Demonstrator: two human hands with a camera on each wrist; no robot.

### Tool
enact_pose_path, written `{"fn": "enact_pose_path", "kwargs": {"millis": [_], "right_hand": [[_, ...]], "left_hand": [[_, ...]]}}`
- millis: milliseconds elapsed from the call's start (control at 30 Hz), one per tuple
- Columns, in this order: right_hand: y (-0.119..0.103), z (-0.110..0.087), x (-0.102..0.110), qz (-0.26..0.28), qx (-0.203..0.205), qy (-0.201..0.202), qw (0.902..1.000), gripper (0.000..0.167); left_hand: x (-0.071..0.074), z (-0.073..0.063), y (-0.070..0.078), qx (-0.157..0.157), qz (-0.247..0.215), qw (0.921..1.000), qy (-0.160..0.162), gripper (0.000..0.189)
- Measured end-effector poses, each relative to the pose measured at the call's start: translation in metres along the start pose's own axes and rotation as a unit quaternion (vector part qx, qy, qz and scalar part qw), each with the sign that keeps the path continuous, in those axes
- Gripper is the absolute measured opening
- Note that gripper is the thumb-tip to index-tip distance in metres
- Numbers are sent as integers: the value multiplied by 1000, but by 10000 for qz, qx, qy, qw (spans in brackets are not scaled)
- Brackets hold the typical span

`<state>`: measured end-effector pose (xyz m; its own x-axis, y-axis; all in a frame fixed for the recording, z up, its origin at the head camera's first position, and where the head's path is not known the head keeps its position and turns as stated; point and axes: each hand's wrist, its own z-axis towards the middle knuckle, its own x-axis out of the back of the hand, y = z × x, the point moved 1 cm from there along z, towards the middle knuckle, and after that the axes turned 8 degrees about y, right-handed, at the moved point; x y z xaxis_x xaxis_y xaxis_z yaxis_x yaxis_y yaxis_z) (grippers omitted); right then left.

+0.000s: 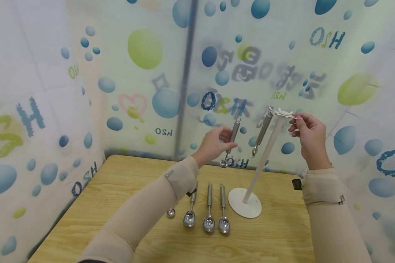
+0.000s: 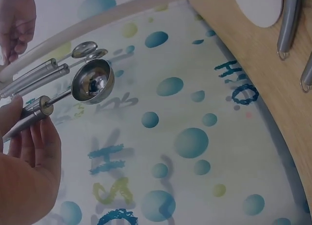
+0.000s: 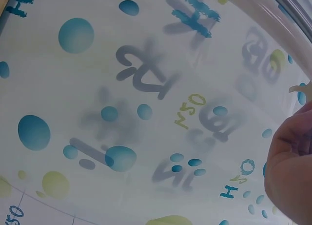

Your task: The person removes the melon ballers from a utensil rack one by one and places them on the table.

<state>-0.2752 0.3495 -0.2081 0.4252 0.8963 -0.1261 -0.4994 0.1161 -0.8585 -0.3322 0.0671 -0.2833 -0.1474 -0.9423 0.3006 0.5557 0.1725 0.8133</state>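
My left hand (image 1: pixel 214 143) holds a small steel scoop (image 1: pixel 234 133) by its handle, with the round bowl hanging down. In the left wrist view that scoop's hollow bowl (image 2: pixel 93 82) faces the camera, beyond the left hand (image 2: pixel 31 171). My right hand (image 1: pixel 311 135) pinches an arm of the white hook top (image 1: pixel 284 113) on a slim stand (image 1: pixel 262 166). Steel scoops (image 1: pixel 264 129) hang from the hook top on its left side; the left wrist view shows two. The right wrist view catches part of the right hand (image 3: pixel 292 161) beside a pale hook tip.
The stand's round white base (image 1: pixel 245 210) rests on the wooden table (image 1: pixel 118 204). Left of it, three larger scoops (image 1: pixel 209 223) lie in a row, with a smaller scoop bowl (image 1: pixel 170 212) partly hidden by the left sleeve. Patterned curtains (image 1: pixel 145 87) enclose the table behind and at the sides.
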Motion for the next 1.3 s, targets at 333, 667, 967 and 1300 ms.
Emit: {"fn": "enact_pose_path", "kwargs": {"millis": [333, 667, 967, 1300], "right_hand": [[0, 3, 0, -25, -93, -6, 10000, 16], [0, 5, 1, 13, -148, 19, 9999, 16], [2, 3, 1, 44, -174, 6, 9998, 16], [4, 3, 0, 77, -141, -21, 9999, 17]], "left_hand": [[22, -9, -18, 160, 103, 9996, 202, 30], [48, -21, -39, 307, 252, 9988, 285, 27], [70, -37, -58, 511, 367, 9976, 285, 29], [94, -59, -74, 770, 516, 9951, 340, 30]]}}
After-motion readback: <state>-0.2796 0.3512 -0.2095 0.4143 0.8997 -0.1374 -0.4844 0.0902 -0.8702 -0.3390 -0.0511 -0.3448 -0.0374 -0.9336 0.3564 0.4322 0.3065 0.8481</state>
